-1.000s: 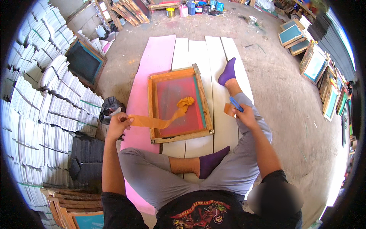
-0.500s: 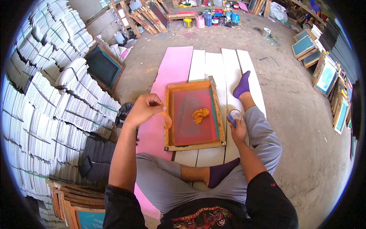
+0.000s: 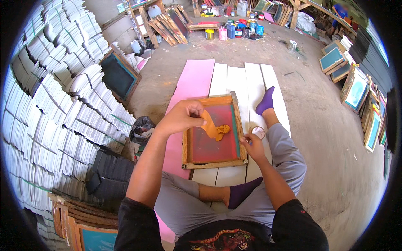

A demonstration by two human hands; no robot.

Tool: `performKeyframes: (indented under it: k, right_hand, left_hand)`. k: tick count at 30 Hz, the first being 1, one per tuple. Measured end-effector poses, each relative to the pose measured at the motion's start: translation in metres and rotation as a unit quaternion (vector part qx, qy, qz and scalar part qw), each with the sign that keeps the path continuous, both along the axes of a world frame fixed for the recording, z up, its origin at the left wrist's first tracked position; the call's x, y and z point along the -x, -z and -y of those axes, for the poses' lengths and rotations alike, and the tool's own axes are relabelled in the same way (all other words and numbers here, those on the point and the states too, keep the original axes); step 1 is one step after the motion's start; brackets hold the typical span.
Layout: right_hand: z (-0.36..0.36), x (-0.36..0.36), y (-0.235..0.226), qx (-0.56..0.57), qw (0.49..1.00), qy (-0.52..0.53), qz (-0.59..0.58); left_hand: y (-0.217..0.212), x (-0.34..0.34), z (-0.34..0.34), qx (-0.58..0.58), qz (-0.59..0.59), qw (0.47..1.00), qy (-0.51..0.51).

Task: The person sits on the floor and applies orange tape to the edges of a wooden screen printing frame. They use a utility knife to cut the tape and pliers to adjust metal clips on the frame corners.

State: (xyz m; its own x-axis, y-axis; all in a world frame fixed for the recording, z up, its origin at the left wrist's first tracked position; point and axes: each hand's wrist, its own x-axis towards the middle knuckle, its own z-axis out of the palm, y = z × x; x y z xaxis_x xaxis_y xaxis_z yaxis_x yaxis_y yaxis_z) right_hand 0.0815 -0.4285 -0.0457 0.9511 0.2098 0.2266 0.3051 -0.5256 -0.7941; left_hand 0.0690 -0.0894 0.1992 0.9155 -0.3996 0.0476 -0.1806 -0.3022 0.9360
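A wooden-framed printing screen (image 3: 215, 165) with a reddish mesh lies in front of me. My left hand (image 3: 184, 118) is above its left side, closed in a pinch on an orange cloth (image 3: 206, 124) that hangs over the mesh. In my view the lower end of this cloth overlaps a crumpled orange cloth (image 3: 222, 131) on the screen; whether they touch I cannot tell. At the frame's right edge is my right hand (image 3: 253, 147), thumb and fingers pressed together; anything between them is hidden. Just beyond it stands a small round clear container (image 3: 257, 132).
Beneath the screen lie white boards (image 3: 253, 83) and a pink board (image 3: 193, 79), with my purple-socked feet (image 3: 265, 100) beside it. White sheet stacks (image 3: 63, 108) rise at left. Framed screens (image 3: 333, 58) lean at right. Paint containers (image 3: 230, 31) and another person (image 3: 340, 12) are far back.
My left hand has moved right, bringing its orange cloth over the mesh. My right hand has shifted slightly left and down from the container; the blue object it held is out of sight.
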Motion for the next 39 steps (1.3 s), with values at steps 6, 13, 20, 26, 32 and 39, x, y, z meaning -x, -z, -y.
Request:
performKeyframes:
  k: [6, 13, 20, 26, 32, 39]
  right_hand:
    - [-0.098, 0.003, -0.157, -0.289, 0.923, -0.25, -0.036]
    - [-0.104, -0.005, -0.172, -0.288, 0.913, -0.253, -0.138]
    - [-0.106, -0.011, -0.185, -0.414, 0.867, -0.087, -0.264]
    - [-0.093, -0.02, -0.188, -0.463, 0.845, -0.004, -0.268]
    - [-0.069, -0.033, -0.189, -0.45, 0.856, 0.035, -0.251]
    - [-0.063, -0.04, -0.167, -0.381, 0.892, 0.089, -0.226]
  left_hand:
    - [-0.019, 0.005, 0.011, -0.046, 0.021, 0.995, 0.089]
    - [-0.014, 0.0, -0.001, 0.027, 0.018, 0.999, 0.001]
    - [0.072, 0.03, 0.004, 0.161, 0.002, 0.975, -0.156]
    - [0.149, 0.059, 0.047, 0.214, -0.1, 0.97, -0.064]
    - [0.179, 0.07, 0.047, 0.247, -0.127, 0.958, -0.072]
    - [0.177, 0.08, 0.056, 0.299, -0.231, 0.922, -0.088]
